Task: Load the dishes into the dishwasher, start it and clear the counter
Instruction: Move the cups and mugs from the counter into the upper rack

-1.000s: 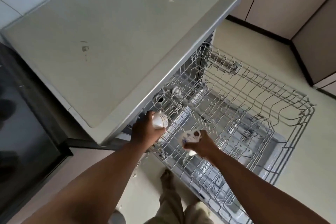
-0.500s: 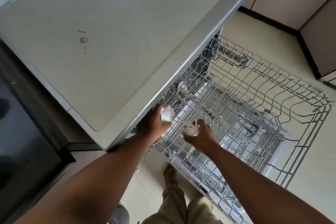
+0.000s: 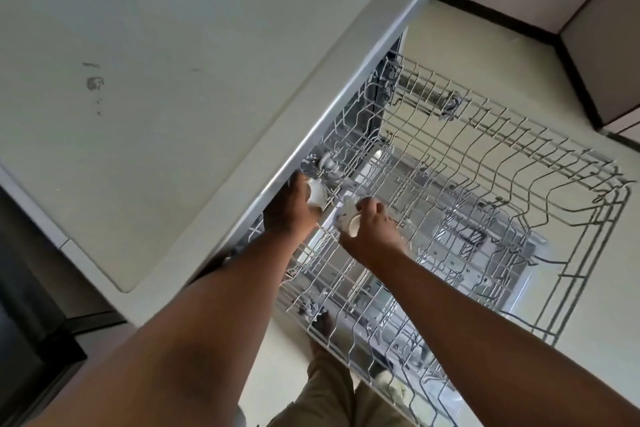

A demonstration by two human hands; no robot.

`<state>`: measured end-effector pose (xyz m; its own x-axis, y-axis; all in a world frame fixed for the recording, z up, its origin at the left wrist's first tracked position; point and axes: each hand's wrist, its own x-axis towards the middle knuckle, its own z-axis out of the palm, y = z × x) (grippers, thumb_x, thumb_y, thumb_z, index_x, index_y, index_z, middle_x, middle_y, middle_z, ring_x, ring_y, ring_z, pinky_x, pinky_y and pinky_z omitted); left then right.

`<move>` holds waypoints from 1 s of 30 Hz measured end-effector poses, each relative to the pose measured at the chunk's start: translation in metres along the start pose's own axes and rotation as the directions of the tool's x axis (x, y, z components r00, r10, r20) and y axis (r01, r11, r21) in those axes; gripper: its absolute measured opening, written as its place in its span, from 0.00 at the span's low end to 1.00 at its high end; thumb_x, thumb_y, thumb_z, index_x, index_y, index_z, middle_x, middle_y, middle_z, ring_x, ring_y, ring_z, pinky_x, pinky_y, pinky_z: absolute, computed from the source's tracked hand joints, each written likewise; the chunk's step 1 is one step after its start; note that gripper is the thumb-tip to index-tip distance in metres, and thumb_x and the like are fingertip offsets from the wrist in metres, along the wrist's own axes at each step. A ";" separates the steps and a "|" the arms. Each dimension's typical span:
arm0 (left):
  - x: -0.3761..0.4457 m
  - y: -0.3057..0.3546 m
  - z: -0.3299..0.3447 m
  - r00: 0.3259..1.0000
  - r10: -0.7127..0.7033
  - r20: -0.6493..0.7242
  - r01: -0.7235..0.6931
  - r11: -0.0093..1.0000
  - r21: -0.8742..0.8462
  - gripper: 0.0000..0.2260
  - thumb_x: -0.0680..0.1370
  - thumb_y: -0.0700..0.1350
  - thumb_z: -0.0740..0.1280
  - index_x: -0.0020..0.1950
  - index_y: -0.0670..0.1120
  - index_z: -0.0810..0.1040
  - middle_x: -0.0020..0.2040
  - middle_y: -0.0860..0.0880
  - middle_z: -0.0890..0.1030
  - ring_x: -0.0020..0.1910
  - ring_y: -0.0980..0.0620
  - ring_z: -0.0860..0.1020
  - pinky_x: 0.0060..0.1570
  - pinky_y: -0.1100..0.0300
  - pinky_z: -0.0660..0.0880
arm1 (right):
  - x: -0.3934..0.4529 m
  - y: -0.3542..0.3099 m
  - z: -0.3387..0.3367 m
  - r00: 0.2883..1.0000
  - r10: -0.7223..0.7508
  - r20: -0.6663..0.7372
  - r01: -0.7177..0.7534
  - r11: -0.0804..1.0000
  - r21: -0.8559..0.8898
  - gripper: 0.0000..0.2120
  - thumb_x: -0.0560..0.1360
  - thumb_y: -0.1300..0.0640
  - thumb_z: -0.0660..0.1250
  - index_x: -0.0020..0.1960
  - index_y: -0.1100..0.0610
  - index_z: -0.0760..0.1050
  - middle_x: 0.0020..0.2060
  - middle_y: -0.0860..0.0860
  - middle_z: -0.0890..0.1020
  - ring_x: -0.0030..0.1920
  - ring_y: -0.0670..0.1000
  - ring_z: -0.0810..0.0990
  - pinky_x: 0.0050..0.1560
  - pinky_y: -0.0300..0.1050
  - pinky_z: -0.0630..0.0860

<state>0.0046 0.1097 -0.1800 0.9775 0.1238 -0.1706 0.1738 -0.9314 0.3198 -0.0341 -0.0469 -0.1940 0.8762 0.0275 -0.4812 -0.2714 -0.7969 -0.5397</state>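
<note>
While both hands (image 3: 292, 206) grip glossy white cups (image 3: 349, 220), wire rack (image 3: 502, 184) gleams.

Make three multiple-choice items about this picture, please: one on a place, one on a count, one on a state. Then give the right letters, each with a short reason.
1. Where is the left hand with its cup?
A. at the rack's corner nearest the dishwasher body
B. on top of the counter
C. down on the floor

2. How many small white cups do the hands hold in all?
A. none
B. two
C. four

3. What is the state of the upper rack?
A. pushed in, door shut
B. pulled out, almost bare
C. pulled out, full of plates

Answers:
1 A: the left hand sits under the counter edge, at the rack's inner corner.
2 B: one white cup is in the left hand, one patterned cup in the right hand.
3 B: the wire rack stands out over the floor, with only bare tines showing.
</note>
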 end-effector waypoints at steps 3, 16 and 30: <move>0.005 -0.001 0.009 0.999 -0.032 0.001 0.032 0.999 0.001 0.26 0.68 0.50 0.77 0.62 0.48 0.70 0.53 0.46 0.79 0.53 0.43 0.77 0.43 0.59 0.61 | 0.009 -0.008 0.008 0.999 -0.029 0.017 0.030 0.997 -0.068 0.29 0.72 0.49 0.71 0.67 0.52 0.60 0.60 0.56 0.70 0.56 0.60 0.76 0.55 0.55 0.77; 0.019 -0.010 0.039 0.997 -0.019 0.079 0.004 0.981 0.194 0.26 0.72 0.46 0.73 0.67 0.51 0.68 0.61 0.46 0.75 0.59 0.42 0.74 0.52 0.53 0.71 | 0.040 -0.017 0.035 0.999 -0.041 0.015 0.042 0.990 -0.131 0.28 0.74 0.50 0.70 0.68 0.52 0.60 0.59 0.56 0.65 0.52 0.60 0.78 0.48 0.53 0.76; 0.018 -0.014 0.045 0.963 -0.104 0.251 0.086 0.993 0.081 0.44 0.71 0.49 0.72 0.79 0.56 0.48 0.78 0.45 0.57 0.74 0.41 0.59 0.69 0.45 0.61 | 0.036 -0.007 0.046 0.998 -0.063 -0.030 0.059 0.992 -0.113 0.30 0.74 0.39 0.64 0.69 0.51 0.57 0.60 0.54 0.60 0.49 0.59 0.78 0.40 0.47 0.70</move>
<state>0.0147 0.1100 -0.2296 0.8930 0.1299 -0.4309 0.2468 -0.9419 0.2277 -0.0187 -0.0128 -0.2395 0.9030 0.0592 -0.4256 -0.1725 -0.8572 -0.4852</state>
